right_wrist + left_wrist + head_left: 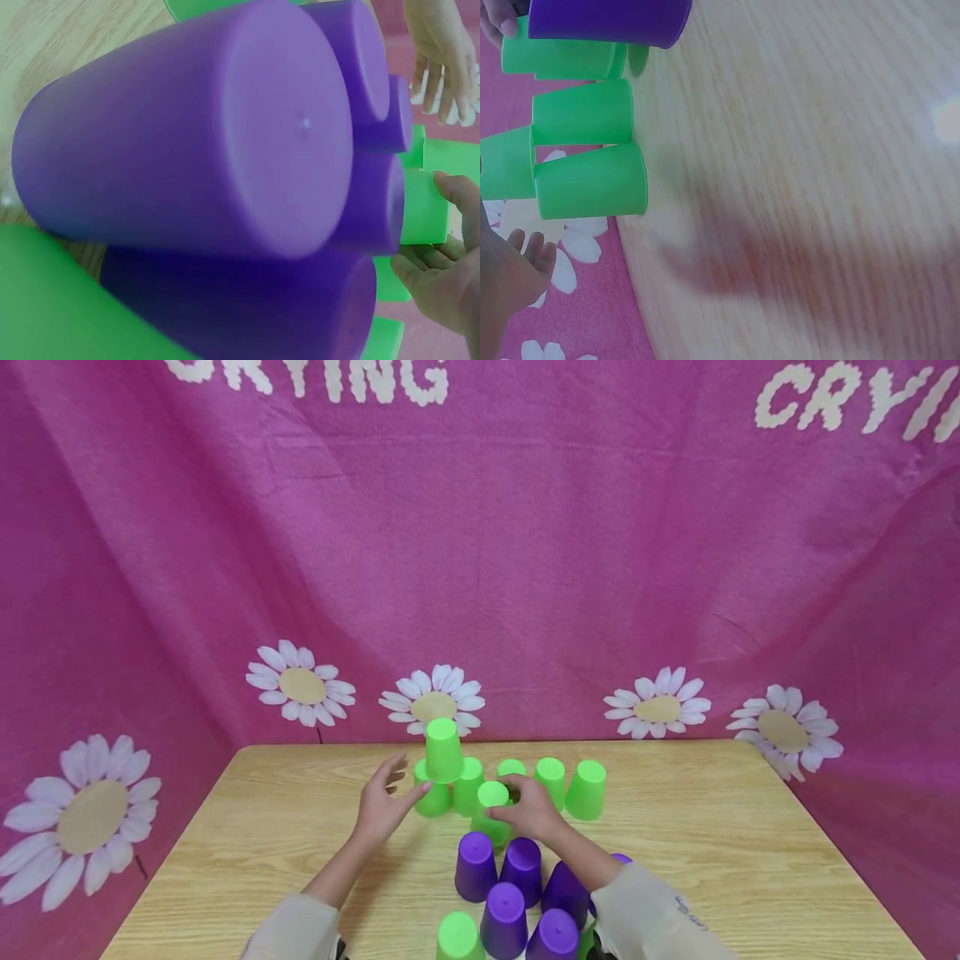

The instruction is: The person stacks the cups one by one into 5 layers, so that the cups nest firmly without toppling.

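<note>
One green cup [444, 752] sits upside down across the tops of two other green cups, the left one [432, 797] and the right one [468, 787]. Beside this small stack is my left hand [381, 806], fingers spread and thumb tip close to the upper cup's rim. The left wrist view also shows that hand [510, 281] apart from the stack's side, palm facing it. My right hand [531, 810] grips another upside-down green cup [491, 827], thumb on the near side and fingers around the far side. In the right wrist view, the thumb lies against this cup [425, 210].
A back row holds more green cups [586, 791] to the right. Several upside-down purple cups [504, 920] stand in front, under my right forearm, with a green cup [459, 937] at their left. Behind the wooden table [285, 827] hangs a pink flowered cloth [525, 568].
</note>
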The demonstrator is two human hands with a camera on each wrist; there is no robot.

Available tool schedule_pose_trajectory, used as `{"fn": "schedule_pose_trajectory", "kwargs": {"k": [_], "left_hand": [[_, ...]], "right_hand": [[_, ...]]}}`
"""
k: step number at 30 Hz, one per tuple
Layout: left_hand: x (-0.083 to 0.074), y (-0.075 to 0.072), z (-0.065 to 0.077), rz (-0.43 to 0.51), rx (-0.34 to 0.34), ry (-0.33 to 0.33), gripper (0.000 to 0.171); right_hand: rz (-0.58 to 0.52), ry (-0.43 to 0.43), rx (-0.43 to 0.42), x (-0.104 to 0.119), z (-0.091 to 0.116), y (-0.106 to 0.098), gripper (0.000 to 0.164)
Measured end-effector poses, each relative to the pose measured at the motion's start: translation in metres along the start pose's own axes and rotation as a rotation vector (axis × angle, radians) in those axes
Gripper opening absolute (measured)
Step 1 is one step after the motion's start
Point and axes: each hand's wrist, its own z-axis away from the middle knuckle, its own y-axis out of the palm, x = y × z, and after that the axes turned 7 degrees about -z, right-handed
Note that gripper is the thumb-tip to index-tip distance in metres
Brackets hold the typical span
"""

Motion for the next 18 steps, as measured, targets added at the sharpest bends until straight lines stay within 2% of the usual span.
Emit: {"fn": "schedule_pose_trajectory", "kwargs": {"k": [6, 11, 18], "left_hand": [[0.003, -0.004, 0.011, 0.0, 0.032, -0.011, 0.06], [0.003, -0.008, 0.023, 0.013, 0.059, -0.008, 0.059], [0.002, -0.012, 0.043, 0.03, 0.11, -0.012, 0.055]], "right_hand": [[-0.005, -0.024, -0.027, 0.001, 0.003, -0.014, 0.037], [-0.017, -0.054, -0.049, -0.002, 0.006, -0.025, 0.036], [-0.037, -0.076, -0.028, -0.007, 0.007, -0.04, 0.036]]}}
